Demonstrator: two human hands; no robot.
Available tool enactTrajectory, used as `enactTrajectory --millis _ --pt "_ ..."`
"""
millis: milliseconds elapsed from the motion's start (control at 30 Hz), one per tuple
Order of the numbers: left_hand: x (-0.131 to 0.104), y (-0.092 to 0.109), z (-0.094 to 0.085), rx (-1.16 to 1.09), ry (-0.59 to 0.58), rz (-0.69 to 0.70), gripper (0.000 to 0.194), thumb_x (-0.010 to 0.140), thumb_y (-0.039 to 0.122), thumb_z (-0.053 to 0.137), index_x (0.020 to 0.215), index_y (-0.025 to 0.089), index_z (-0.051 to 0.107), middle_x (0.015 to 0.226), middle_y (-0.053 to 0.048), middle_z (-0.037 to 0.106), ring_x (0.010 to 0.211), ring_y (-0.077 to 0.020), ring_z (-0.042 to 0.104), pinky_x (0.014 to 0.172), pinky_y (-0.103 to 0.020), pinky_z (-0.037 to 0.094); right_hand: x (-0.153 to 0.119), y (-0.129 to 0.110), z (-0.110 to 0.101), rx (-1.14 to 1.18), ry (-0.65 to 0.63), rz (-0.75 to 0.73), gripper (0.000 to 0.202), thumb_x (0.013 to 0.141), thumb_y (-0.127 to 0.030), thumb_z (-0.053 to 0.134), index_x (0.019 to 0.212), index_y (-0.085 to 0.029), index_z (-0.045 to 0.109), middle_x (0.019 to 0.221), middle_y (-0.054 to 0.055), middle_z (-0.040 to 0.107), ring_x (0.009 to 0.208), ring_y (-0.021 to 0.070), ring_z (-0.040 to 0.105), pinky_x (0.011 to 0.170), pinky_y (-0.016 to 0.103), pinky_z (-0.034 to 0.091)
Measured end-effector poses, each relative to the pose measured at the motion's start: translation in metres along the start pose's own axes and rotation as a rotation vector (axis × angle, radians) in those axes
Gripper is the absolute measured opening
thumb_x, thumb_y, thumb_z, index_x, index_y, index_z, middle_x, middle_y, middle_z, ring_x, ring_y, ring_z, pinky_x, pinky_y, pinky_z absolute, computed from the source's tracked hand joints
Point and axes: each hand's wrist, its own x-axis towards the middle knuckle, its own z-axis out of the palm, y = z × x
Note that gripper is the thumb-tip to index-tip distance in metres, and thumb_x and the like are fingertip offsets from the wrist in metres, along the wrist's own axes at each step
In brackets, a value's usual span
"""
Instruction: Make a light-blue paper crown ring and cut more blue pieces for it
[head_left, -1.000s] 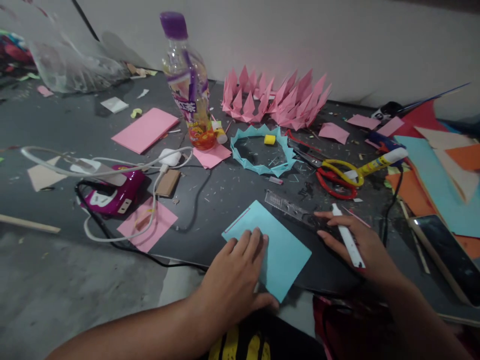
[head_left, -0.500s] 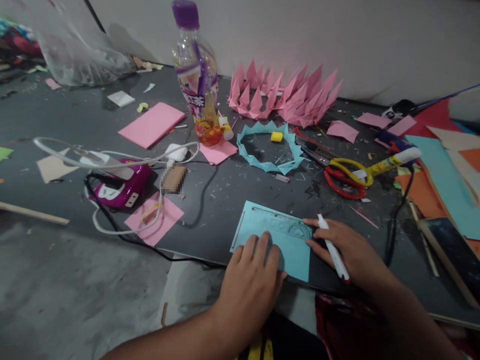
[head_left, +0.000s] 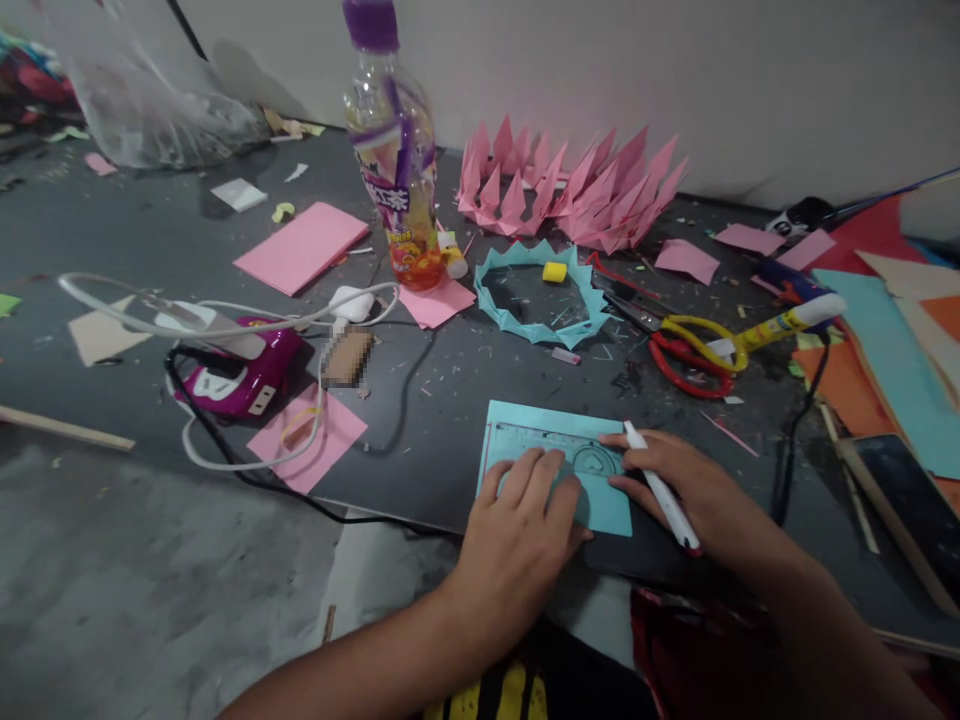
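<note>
A light blue paper sheet [head_left: 609,515] lies at the table's front edge, with a red line drawn along its left side. On it rests a clear ruler [head_left: 551,440] with a cut-out circle near its right end. My left hand [head_left: 517,540] lies flat over the sheet, its fingertips at the ruler's lower edge. My right hand [head_left: 709,500] grips a white pen [head_left: 664,490] that slants between thumb and fingers. The thumb and a fingertip of that hand also touch the ruler's right end.
Behind the sheet stand a blue paper ring [head_left: 499,325], pink paper crowns [head_left: 622,195] and a tea bottle [head_left: 397,190]. Scissors [head_left: 694,350] and a glue stick [head_left: 791,320] lie right, near a phone [head_left: 911,495]. A purple power strip [head_left: 259,370] with cables is left.
The blue sheet has turned slightly counter-clockwise, its lower edge now more level. The ruler's left end sits closer to the red line. My left hand has shifted right.
</note>
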Motion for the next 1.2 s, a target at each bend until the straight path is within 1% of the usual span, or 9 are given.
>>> enactTrajectory --millis 100,200,267,333,400,500,567,767,1200 --pt "0.0027 -0.0063 0.0018 0.042 -0.024 0.027 0.046 0.083 0.049 0.055 0.117 0.018 0.052 0.129 -0.008 0.054 0.122 -0.0231 0.044 0.102 -0.04 0.034 0.0018 -0.001 0.0002 0.002 -0.013 -0.02 0.009 0.086 -0.025 0.051 0.085 -0.022 0.06 0.104 0.007 0.07 0.096 0.0222 0.065 0.08 0.037 0.052" --pt "0.0024 -0.01 0.0052 0.054 -0.104 0.03 0.055 0.085 0.055 0.048 0.124 0.017 0.048 0.133 -0.008 0.051 0.126 -0.022 0.041 0.105 -0.038 0.032 0.0039 -0.003 -0.0001 0.008 -0.036 -0.016 0.011 0.086 -0.025 0.05 0.087 -0.023 0.061 0.106 0.007 0.069 0.096 0.0223 0.064 0.08 0.038 0.051" --pt "0.001 -0.0104 0.0068 0.065 -0.127 0.029 0.056 0.087 0.056 0.041 0.127 0.017 0.047 0.135 -0.009 0.049 0.128 -0.0219 0.04 0.105 -0.038 0.032 0.0049 -0.0043 -0.0003 0.018 -0.045 0.004 0.011 0.086 -0.026 0.05 0.088 -0.023 0.061 0.107 0.007 0.069 0.097 0.0229 0.064 0.08 0.039 0.051" --pt "-0.0001 -0.0099 0.0075 0.086 -0.129 0.032 0.055 0.09 0.055 0.034 0.128 0.016 0.046 0.137 -0.009 0.048 0.128 -0.0217 0.039 0.106 -0.038 0.031 0.0057 -0.0053 -0.0001 0.03 -0.042 0.023 0.011 0.086 -0.026 0.05 0.087 -0.023 0.061 0.105 0.007 0.069 0.097 0.0234 0.064 0.079 0.04 0.051" --pt "-0.0002 -0.0092 0.0077 0.102 -0.118 0.032 0.049 0.093 0.048 0.031 0.128 0.016 0.046 0.136 -0.009 0.048 0.128 -0.0211 0.04 0.105 -0.037 0.032 0.0063 -0.0061 0.0004 0.036 -0.031 0.024 0.011 0.086 -0.026 0.05 0.085 -0.023 0.06 0.103 0.007 0.07 0.095 0.0236 0.065 0.078 0.04 0.052" --pt "0.0008 -0.0085 0.008 0.098 -0.087 0.024 0.04 0.095 0.035 0.032 0.126 0.017 0.048 0.135 -0.008 0.05 0.127 -0.0208 0.042 0.104 -0.036 0.032 0.0068 -0.0069 0.0016 0.029 -0.023 0.006 0.01 0.086 -0.024 0.049 0.083 -0.023 0.059 0.101 0.007 0.07 0.094 0.0232 0.065 0.076 0.039 0.052" --pt "0.0013 -0.0081 0.0086 0.084 -0.071 0.013 0.038 0.093 0.031 0.034 0.124 0.016 0.05 0.134 -0.008 0.051 0.126 -0.0214 0.043 0.104 -0.036 0.032 0.0067 -0.0071 0.0026 0.018 -0.015 -0.003 0.009 0.086 -0.023 0.05 0.083 -0.023 0.058 0.101 0.007 0.07 0.093 0.0228 0.065 0.076 0.039 0.052" --pt "0.0008 -0.0072 0.0101 0.056 -0.06 -0.006 0.037 0.092 0.031 0.036 0.123 0.017 0.05 0.133 -0.008 0.051 0.126 -0.0215 0.043 0.105 -0.037 0.031 0.0062 -0.0069 0.0044 0.026 0.027 -0.028 0.006 0.085 -0.02 0.051 0.083 -0.023 0.055 0.1 0.007 0.07 0.092 0.0215 0.064 0.076 0.038 0.051" --pt "0.0015 -0.0078 0.01 0.076 -0.106 -0.004 0.038 0.093 0.032 0.034 0.126 0.018 0.048 0.136 -0.008 0.048 0.128 -0.0213 0.039 0.105 -0.037 0.03 0.0047 -0.0071 0.0074 0.021 0.055 -0.035 0.006 0.082 -0.02 0.053 0.087 -0.024 0.053 0.099 0.007 0.07 0.093 0.0228 0.064 0.078 0.04 0.049"
